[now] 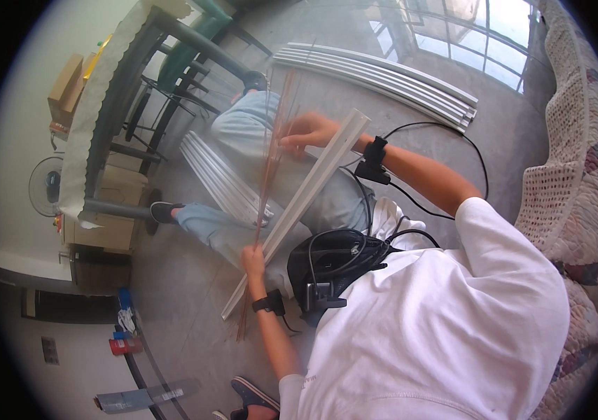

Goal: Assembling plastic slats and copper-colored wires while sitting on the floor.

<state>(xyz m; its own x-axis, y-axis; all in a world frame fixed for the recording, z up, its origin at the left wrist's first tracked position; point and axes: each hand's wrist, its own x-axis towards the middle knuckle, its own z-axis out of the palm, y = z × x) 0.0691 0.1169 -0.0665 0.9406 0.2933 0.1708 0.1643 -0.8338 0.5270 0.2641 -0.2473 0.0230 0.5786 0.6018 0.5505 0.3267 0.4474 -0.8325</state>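
Observation:
A loose bundle of long, thin copper-coloured rods [268, 183] stands slanted over my lap, its upper ends fanned out. My left hand [253, 260] is closed around the lower part of this bundle. Higher up, my right hand [307, 131] has bent fingers in a pinch at the rods' edge; how many it holds is too fine to make out. A long white channel strip [313, 180] lies diagonally across my lap, passing beside the left hand and in front of the right wrist.
White strips [376, 75] lie on the floor at the far right, with another stack [223, 178] between my legs. A table [113, 91] and green chair [185, 52] stand at left. A quilted cover [586, 168] borders the right. Cables run from my wrist straps to a black pouch [334, 262].

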